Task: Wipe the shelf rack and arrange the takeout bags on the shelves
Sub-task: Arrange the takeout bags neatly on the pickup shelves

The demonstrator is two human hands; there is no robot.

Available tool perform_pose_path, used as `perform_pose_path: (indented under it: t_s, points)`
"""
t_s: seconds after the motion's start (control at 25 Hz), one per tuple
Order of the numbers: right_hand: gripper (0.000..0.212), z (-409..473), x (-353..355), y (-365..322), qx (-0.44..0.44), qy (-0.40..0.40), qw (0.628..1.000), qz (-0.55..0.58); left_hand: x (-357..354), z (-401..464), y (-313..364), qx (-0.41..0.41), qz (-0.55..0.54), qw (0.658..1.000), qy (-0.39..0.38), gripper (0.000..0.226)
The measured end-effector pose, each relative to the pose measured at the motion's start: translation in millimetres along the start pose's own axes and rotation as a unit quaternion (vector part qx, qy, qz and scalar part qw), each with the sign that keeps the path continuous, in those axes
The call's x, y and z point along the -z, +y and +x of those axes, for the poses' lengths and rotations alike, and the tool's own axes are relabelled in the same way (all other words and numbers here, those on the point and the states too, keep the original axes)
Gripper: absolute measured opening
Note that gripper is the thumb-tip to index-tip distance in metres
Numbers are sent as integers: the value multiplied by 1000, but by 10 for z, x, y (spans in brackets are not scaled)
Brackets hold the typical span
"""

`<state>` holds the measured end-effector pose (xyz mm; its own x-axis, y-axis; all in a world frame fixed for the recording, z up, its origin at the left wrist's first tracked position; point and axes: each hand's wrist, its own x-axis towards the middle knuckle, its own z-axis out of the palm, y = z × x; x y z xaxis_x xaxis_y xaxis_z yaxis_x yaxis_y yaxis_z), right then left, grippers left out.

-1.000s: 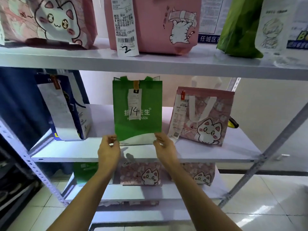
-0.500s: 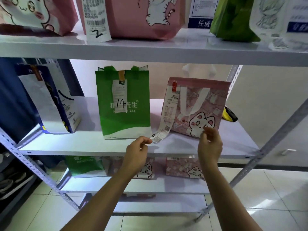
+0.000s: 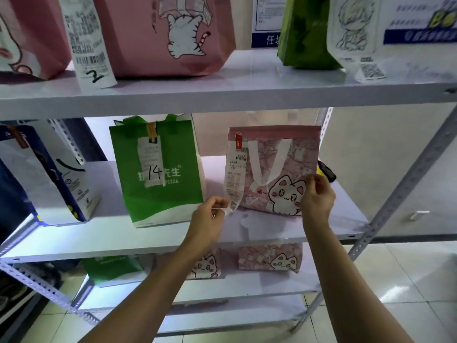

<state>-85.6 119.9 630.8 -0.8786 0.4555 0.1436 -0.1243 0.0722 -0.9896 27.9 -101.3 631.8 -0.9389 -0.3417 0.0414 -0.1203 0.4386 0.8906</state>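
A pink cat-print takeout bag [image 3: 279, 164] stands upright on the middle shelf [image 3: 259, 231] of the white rack. A long receipt [image 3: 235, 174] hangs from the bag's top left corner. My left hand [image 3: 210, 214] pinches the lower end of that receipt. My right hand [image 3: 317, 196] pinches the bag's front right side, fingers curled on the fabric. A green pizza bag marked 14 [image 3: 158, 169] stands free just left of the pink one.
A blue and white bag [image 3: 49, 179] leans at the shelf's left end. A yellow and black object [image 3: 326, 172] lies behind the pink bag. Pink, green and white bags fill the top shelf [image 3: 222, 95]. More bags sit on the lower shelf [image 3: 202, 290]. Slanted metal posts frame both sides.
Both hands let go of the green bag marked 14 and moved right. The left took the receipt's end, and the right hand closed on the pink cat bag.
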Motion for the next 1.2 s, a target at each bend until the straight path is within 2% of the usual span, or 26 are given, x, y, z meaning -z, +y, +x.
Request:
perform_pose_path:
  t_s: [0.16,0.28,0.44,0.72,0.84,0.96,1.2]
  points:
    - [20,-115,308,-98,0,-1,1000,16,-27,-28,138,-10,-29,999,13,36]
    - [20,-349,647,-207,1,6,1000,13,-70,-159,259,-26,-65,997,-15,43]
    - [19,-651,1026,-439,17,-14,1000,2,-80,-443,451,-71,-150,986,-35,19]
    - [13,-987,1421,-844,51,-24,998,-22,43,-780,608,-76,-268,960,22,10]
    - [5,-1085,1439,-1045,82,-26,996,-19,183,-909,654,-75,-310,947,43,10]
    - [12,-1082,1372,-1360,135,-9,991,23,366,-986,715,-85,-301,947,68,10]
    - [12,-444,982,-2437,209,-12,976,53,525,-1034,853,-100,-292,944,114,10]
